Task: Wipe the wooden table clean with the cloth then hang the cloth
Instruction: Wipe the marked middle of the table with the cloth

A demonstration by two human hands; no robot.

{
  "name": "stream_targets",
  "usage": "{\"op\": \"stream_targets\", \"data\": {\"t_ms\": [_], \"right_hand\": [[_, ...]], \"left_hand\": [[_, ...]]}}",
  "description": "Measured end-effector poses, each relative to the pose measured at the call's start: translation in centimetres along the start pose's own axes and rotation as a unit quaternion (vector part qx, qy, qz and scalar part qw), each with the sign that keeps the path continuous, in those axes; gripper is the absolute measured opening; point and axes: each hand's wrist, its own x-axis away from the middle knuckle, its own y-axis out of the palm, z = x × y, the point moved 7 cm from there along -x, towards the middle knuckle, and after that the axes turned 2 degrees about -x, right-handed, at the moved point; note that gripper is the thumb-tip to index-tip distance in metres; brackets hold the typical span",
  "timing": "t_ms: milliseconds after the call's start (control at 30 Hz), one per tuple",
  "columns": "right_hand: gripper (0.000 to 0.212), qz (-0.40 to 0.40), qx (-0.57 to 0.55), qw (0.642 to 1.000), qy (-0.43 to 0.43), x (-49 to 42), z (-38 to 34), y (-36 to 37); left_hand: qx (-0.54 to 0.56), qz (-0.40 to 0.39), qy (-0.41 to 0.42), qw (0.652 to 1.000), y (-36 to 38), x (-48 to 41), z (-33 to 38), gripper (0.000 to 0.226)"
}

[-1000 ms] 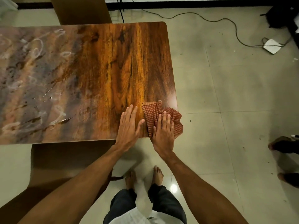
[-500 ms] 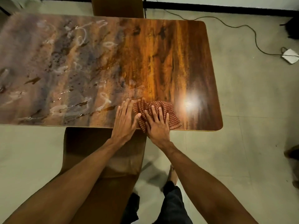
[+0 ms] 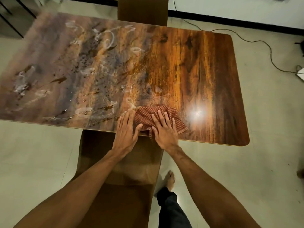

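A red checked cloth (image 3: 172,113) lies bunched at the near edge of the wooden table (image 3: 205,76). My right hand (image 3: 163,130) presses flat on top of the cloth, fingers spread. My left hand (image 3: 126,130) lies flat beside it, its thumb touching the cloth's left side. White smears and dark wet spots (image 3: 92,76) cover the left half of the tabletop. The right half looks glossy, with a lamp glare (image 3: 196,113) just right of the cloth.
A brown chair (image 3: 121,178) stands under the near edge below my arms, another chair back (image 3: 143,9) at the far side. A black cable (image 3: 256,41) runs over the tiled floor to a white box (image 3: 301,73) at the right.
Both hands and the cloth have slid left along the near edge, away from the right corner toward the smeared area. The view has shifted left too.
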Motion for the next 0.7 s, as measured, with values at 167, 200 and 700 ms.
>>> {"op": "stream_targets", "data": {"t_ms": [167, 200, 700], "right_hand": [[0.062, 0.053, -0.044, 0.973, 0.222, -1.3, 8.0, -2.9], [0.063, 0.055, -0.036, 0.974, 0.215, -2.1, 6.7, -2.8], [0.060, -0.024, 0.046, 0.982, -0.184, -14.0, -1.9, -2.3]], "left_hand": [[0.010, 0.016, -0.012, 1.000, -0.1, -1.6, 0.4, 0.072], [0.011, 0.022, -0.019, 1.000, -0.2, -2.0, 0.4, 0.073], [-0.011, 0.053, -0.132, 0.990, 0.6, -10.5, -0.2, 0.067]]}}
